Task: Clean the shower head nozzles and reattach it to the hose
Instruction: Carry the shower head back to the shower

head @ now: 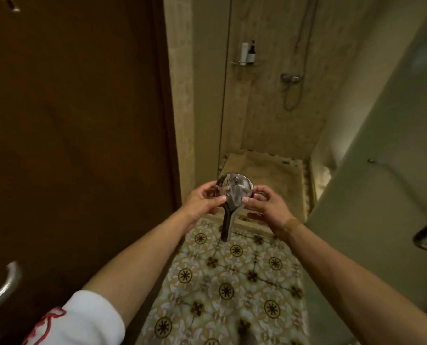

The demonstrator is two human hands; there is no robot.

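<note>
A chrome shower head (235, 188) with a round head and a short handle is held up in front of me, its shiny back toward the camera and its handle pointing down. My left hand (203, 201) grips the left rim of the head. My right hand (263, 204) grips the right rim, thumb on the back. The nozzle face is turned away and hidden. The hose (293, 93) hangs in a loop from the wall mixer (290, 77) inside the shower stall, far beyond my hands.
A dark wooden door (78, 120) with a metal lever handle (2, 292) fills the left. A glass shower panel (391, 150) stands on the right. Patterned floor tiles (232, 282) lie below. Two bottles (247, 53) sit on a wall shelf in the stall.
</note>
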